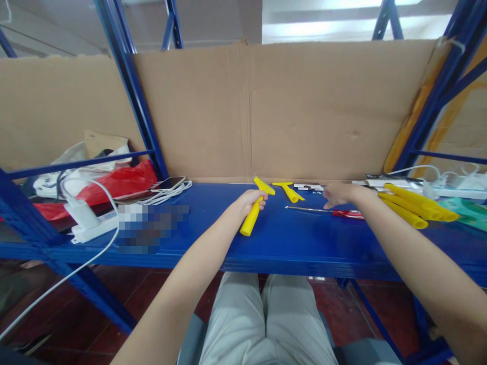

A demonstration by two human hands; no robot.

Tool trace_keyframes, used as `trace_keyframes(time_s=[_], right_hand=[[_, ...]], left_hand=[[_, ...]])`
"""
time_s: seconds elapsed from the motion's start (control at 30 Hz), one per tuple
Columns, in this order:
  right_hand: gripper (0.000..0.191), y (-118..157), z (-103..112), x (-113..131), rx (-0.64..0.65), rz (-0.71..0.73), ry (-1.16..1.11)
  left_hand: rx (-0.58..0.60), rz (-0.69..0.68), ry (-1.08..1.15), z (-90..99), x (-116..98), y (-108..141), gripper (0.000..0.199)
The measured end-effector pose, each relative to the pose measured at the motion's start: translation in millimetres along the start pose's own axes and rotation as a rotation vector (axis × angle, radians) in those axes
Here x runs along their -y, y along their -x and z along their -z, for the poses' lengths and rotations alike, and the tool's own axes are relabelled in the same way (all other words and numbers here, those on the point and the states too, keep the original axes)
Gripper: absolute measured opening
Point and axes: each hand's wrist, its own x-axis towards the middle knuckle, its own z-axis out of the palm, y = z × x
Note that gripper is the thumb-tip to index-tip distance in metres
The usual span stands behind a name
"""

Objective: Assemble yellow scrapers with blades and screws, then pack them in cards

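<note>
Nearest, the blue metal tabletop (pixel 213 223); clock centred on the held piece, twelve straight ahead. Yellow hollow-handled plastic tool with flared head (pixel 248 224): over the tabletop's middle, open end nearest, head toward one o'clock. Left hand (pixel 252 201) wrapped round its neck, fingers closed. Probably light and stiff, maybe slick; neck below the head seems the sound hold, thin head edge likelier to bend. Three o'clock: red-handled screwdriver with long metal shaft (pixel 347 214), its butt end hidden by the right forearm, which blocks that side; beyond, bundled yellow plastic tubes (pixel 414 219). Right hand (pixel 337 193) also near three, knuckles up; pinching or not, cannot tell. Second yellow flared-head plastic tool (pixel 292 194) at two. Brown cardboard panel (pixel 304 111) walls off twelve.
</note>
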Motion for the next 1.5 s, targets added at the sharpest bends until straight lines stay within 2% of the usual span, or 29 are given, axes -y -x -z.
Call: trace_keyframes(time_s=[0.07,0.13,0.27,0.4,0.63,0.87,1.0,1.07,1.3,1.5], right_hand=[[0.023,9.3,0.6,-3.2,0.166,-0.015,0.14],[0.02,18.4,0.3,-7.3,0.242,-0.024,0.191],[0.016,30.3,-7.6,-18.0,0.252,-0.004,0.147],[0.012,36.9,-15.5,-24.2,0.201,0.019,0.103],[0.007,40.9,-8.7,-18.7,0.203,0.058,0.041],[0.009,22.1,10.0,2.8,0.016,0.054,-0.142],[0.01,14.7,-2.0,16.5,-0.201,0.047,-0.217],[0.009,14.0,-12.6,18.1,-0.268,0.091,-0.23],[0.007,17.4,-32.3,4.5,-0.346,0.255,-0.227],[0.007,16.2,-36.6,3.6,-0.374,0.277,-0.232]], left_hand=[[-0.027,0.022,-0.016,0.6,0.0,-1.5,0.019],[-0.063,0.048,-0.031,1.9,0.0,-3.5,0.02],[-0.105,0.091,-0.05,5.9,-0.9,-6.3,0.02],[-0.132,0.107,-0.086,8.6,-1.4,-6.2,0.02],[-0.149,0.129,-0.115,10.7,-2.6,-5.6,0.017],[-0.193,0.119,-0.145,12.9,-4.3,-5.1,0.017],[-0.206,0.118,-0.164,14.1,-3.9,-6.6,0.02],[-0.21,0.115,-0.182,14.1,-3.6,-7.0,0.021],[-0.211,0.116,-0.223,12.0,-3.8,-5.4,0.02],[-0.187,0.106,-0.23,9.5,-4.4,-2.3,0.016]])
